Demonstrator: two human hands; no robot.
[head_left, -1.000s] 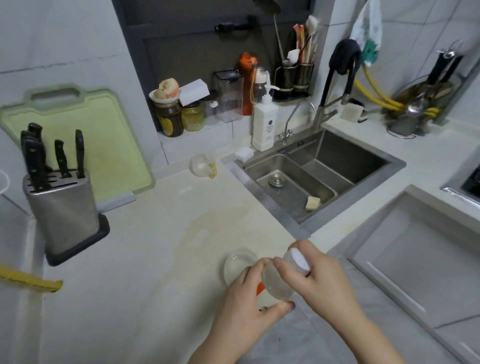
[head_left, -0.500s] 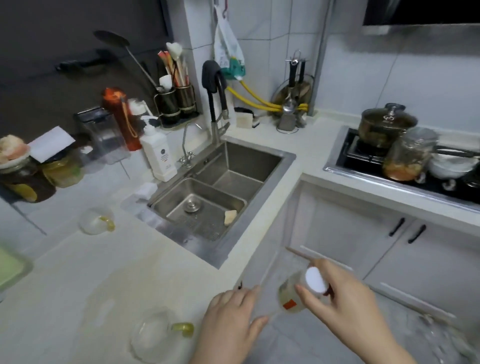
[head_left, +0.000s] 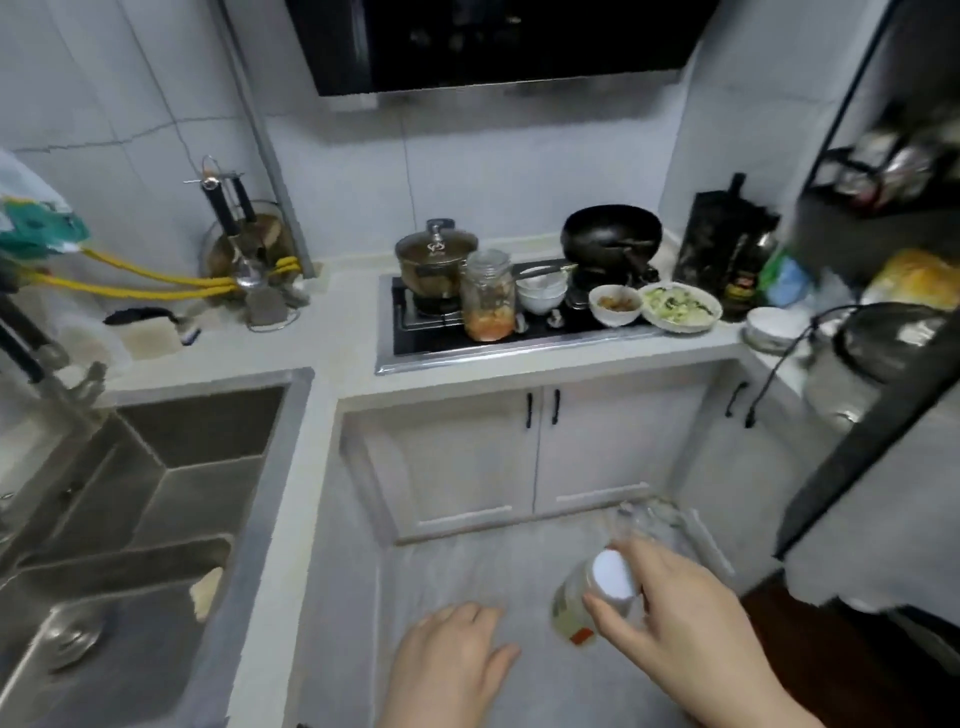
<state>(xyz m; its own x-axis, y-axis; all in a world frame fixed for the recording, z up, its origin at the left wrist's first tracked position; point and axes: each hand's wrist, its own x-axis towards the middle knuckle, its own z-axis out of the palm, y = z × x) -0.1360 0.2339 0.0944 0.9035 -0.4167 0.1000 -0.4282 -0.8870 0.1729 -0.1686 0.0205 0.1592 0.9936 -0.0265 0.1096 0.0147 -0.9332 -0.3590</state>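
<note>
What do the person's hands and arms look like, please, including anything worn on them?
Both the left hand and the right hand are bare: no glove, ring, watch or bracelet shows. No sleeve appears at either wrist; the right forearm is uncovered to the frame edge.

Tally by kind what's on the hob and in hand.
Lidded steel pot: 1
Black wok: 1
Clear glass jar with orange dregs: 1
White bowls with food: 2
Stack of empty white bowls: 1
White-capped clear bottle, gripped by right hand: 1
Total: 7
</note>
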